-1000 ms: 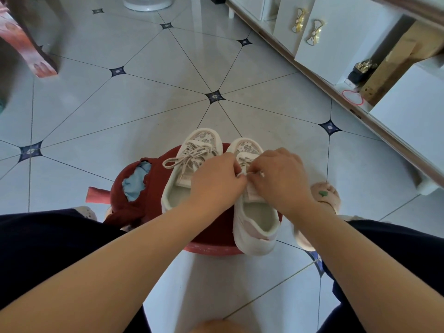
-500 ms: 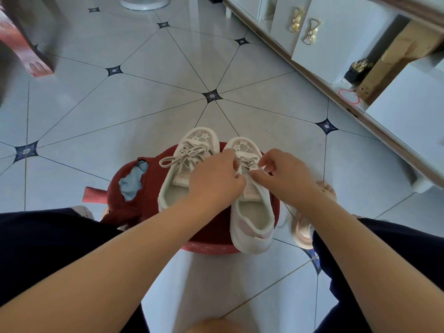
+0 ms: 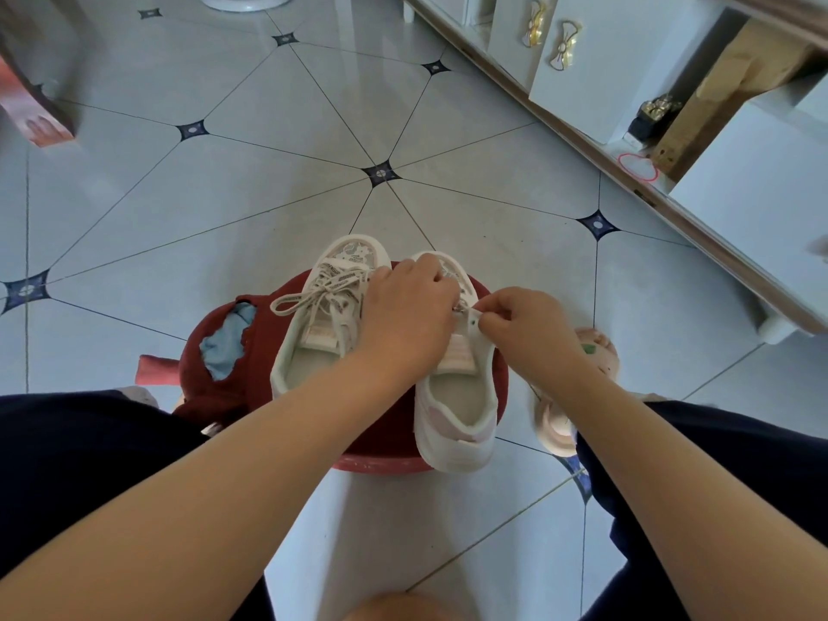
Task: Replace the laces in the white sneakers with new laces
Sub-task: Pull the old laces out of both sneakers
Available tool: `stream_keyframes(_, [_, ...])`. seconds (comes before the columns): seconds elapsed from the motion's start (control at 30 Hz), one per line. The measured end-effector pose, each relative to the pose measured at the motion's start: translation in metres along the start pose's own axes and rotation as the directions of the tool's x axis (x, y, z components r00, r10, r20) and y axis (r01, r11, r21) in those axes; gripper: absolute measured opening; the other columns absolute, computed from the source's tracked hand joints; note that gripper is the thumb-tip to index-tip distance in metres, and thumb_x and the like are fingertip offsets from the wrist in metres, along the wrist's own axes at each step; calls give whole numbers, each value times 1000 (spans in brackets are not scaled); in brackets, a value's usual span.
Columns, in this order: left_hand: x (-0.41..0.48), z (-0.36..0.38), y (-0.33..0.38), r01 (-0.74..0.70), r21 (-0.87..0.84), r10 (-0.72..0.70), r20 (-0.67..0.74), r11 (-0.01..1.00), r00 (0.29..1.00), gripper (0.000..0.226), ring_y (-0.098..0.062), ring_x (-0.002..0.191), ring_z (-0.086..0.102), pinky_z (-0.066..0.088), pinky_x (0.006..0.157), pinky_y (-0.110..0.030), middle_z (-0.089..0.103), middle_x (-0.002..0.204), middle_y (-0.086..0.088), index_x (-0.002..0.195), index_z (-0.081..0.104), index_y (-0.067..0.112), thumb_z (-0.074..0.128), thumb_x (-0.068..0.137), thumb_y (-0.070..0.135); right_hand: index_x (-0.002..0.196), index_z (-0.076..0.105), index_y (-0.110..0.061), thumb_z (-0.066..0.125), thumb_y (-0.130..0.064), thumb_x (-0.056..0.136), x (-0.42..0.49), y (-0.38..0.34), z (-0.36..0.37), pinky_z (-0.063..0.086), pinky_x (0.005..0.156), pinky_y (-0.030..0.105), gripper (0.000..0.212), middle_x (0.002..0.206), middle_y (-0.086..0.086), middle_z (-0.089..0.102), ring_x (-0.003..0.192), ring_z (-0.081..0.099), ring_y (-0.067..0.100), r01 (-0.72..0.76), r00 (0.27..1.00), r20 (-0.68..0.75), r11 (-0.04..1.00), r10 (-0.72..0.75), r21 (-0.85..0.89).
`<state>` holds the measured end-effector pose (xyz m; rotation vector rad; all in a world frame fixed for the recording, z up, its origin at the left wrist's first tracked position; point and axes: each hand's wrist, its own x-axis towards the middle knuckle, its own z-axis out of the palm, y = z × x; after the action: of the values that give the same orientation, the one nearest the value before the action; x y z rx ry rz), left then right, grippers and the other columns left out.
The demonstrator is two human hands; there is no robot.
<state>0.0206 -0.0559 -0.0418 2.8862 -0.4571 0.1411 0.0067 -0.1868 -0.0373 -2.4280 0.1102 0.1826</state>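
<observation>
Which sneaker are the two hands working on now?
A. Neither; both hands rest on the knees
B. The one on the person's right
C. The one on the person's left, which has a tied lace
B: the left hand lies over the front of the right sneaker and the right hand pinches its eyelet edge, while the left sneaker shows a tied lace.

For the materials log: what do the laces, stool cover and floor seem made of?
Laces: flat woven fabric, matte, printed lettering. Stool cover: soft dark-red cloth, probably knit, torn open over blue. Floor: likely glazed ceramic tile, glossy reflections, dark grout lines.
</observation>
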Motion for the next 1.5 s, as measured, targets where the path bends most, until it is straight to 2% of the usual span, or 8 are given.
stream_keyframes(0.17, [0, -4, -3, -15, -48, 14, -6, 999, 1000, 22, -19, 97, 50, 28, 82, -31, 55, 106, 1, 98, 65, 19, 46, 92, 29, 97, 69, -15, 52, -13, 84, 0, 3, 1, 38, 54, 18, 22, 73, -10, 57, 58, 48, 4, -24, 1000, 5, 998, 24, 55])
stream_keyframes(0.37, [0, -24, -36, 301, -344, -329, -24, 889, 944, 14, -14, 79, 46, 33, 72, -27, 46, 74, 10, 67, 52, 20, 61, 77, 24, 94, 70, -16, 52, -14, 85, -3, 4, -1, 48, 58, 26, 20, 78, -4, 65, 60, 54, 12, -63, 998, 1, 993, 63, 98])
stream_keyframes(0.57, [0, -20, -8, 12, -96, -7, 54, 995, 999, 33, -17, 111, 45, 29, 92, -35, 55, 117, 7, 114, 58, 28, 56, 83, 40, 101, 69, -17, 53, -15, 87, -3, 3, 2, 36, 49, 9, 22, 78, -11, 60, 59, 51, 3, -10, 1000, -2, 998, 10, 66])
stream_keyframes(0.83, [7, -11, -2, -116, 237, 105, 61, 965, 993, 21, -22, 89, 44, 21, 77, -32, 61, 89, 0, 91, 61, 18, 43, 86, 7, 99, 70, -16, 54, -16, 86, -3, 2, 2, 44, 60, 16, 21, 81, -9, 61, 64, 52, 3, -8, 1000, -2, 998, 8, 70])
stream_keyframes(1.03, [16, -59, -45, 270, -80, -279, -153, 960, 948, 19, -28, 97, 55, 38, 81, -35, 67, 98, -5, 96, 67, 18, 49, 88, 20, 91, 69, -20, 54, -15, 84, -3, 5, 1, 40, 57, 17, 17, 78, -8, 63, 64, 53, 6, -46, 999, -19, 995, 48, 94])
stream_keyframes(1.23, [10, -44, -17, -16, 125, -14, 233, 992, 972, 46, -21, 119, 41, 29, 94, -37, 54, 124, 4, 124, 52, 30, 58, 83, 51, 94, 70, -19, 55, -16, 84, -3, 1, 2, 38, 55, 16, 18, 72, -13, 59, 62, 52, 4, -45, 999, -19, 995, 47, 93])
stream_keyframes(1.37, [9, -15, -1, -128, 132, 114, 114, 983, 987, 12, -21, 106, 46, 25, 84, -33, 57, 98, 4, 96, 57, 24, 50, 88, 29, 99, 70, -17, 55, -16, 86, -4, 0, 4, 38, 57, 15, 19, 74, -14, 58, 64, 51, 2, -9, 1000, -25, 998, 11, 65])
stream_keyframes(1.5, [10, -9, 1, -132, 168, 123, 62, 977, 990, 13, -20, 91, 51, 26, 81, -32, 53, 80, 3, 84, 56, 20, 46, 87, 12, 97, 70, -17, 55, -15, 85, -4, 0, 3, 41, 61, 15, 20, 76, -13, 58, 67, 52, 3, -7, 1000, -25, 997, 9, 71])
